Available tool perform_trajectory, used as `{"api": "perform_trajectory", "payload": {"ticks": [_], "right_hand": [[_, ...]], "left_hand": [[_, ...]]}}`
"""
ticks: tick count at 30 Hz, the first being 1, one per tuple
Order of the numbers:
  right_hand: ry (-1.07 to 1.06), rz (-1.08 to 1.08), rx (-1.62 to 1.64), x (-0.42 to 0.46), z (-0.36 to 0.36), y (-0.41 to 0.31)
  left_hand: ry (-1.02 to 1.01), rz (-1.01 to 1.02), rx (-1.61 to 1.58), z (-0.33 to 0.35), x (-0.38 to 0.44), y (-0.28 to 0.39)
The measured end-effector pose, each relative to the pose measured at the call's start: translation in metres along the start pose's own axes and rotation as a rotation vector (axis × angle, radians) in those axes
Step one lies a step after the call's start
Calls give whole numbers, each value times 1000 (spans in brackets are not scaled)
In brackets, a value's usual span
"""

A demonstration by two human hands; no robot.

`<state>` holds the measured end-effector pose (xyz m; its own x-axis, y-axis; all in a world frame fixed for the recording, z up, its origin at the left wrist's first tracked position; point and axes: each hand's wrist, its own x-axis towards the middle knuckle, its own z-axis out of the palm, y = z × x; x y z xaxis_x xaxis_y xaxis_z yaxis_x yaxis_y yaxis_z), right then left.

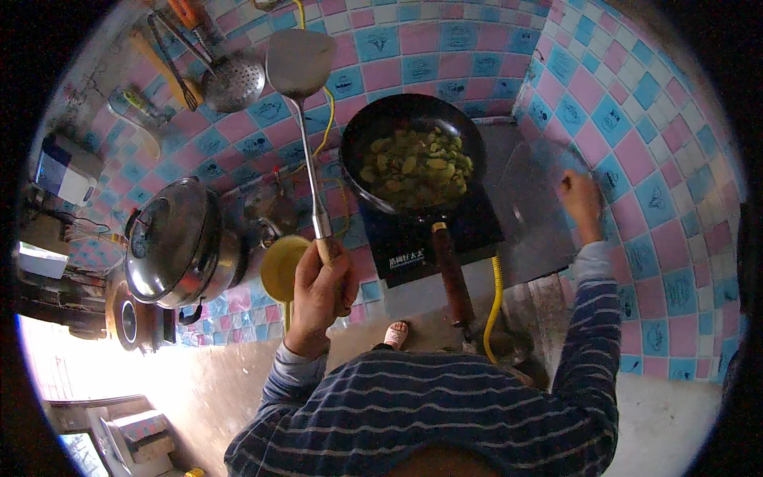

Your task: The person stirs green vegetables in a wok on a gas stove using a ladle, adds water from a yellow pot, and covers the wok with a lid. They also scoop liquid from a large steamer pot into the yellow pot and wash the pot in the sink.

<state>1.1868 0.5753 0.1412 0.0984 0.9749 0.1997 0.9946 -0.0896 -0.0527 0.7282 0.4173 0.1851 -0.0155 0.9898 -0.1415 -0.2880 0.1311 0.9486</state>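
Observation:
My left hand (323, 292) grips the wooden handle of a metal wok turner (310, 149), its wide blade raised and pointing away from me. The black wok (411, 203) stands on a dark cooktop (405, 250), with its brown wooden handle toward me. Inside it lie green and yellowish sliced vegetables (423, 164), a little blurred. To the right of the wok, my right hand (582, 197) hovers near the tiled wall with its fingers curled. A faint, see-through round shape, perhaps a glass lid (539, 173), is beside that hand. I cannot tell whether the fingers hold it.
A lidded steel steamer pot (173, 244) and a yellow ladle (283, 268) are on the left. A skimmer (232, 82) and other utensils hang on the tiled wall (417, 39). A yellow corrugated hose (495, 310) runs down below the cooktop.

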Motion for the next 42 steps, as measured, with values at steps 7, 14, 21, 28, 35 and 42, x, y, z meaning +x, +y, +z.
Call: {"api": "perform_trajectory", "payload": {"ticks": [7, 14, 21, 28, 35, 42], "right_hand": [[180, -356, 554, 72, -96, -51], [30, -630, 536, 92, -51, -221], [-92, -709, 305, 82, -26, -269], [-27, -754, 358, 88, -9, -270], [-137, -723, 383, 84, -22, -272], [-120, -728, 422, 87, -13, -268]], "left_hand": [[-40, 67, -17, -14, 4, -10], [0, 3, -38, -28, 1, -5], [-6, 45, -94, -47, -2, -5], [-40, 7, -111, -58, 1, -9], [-18, -6, -87, -66, -3, -7], [47, 14, -95, -79, -3, -9]]}}
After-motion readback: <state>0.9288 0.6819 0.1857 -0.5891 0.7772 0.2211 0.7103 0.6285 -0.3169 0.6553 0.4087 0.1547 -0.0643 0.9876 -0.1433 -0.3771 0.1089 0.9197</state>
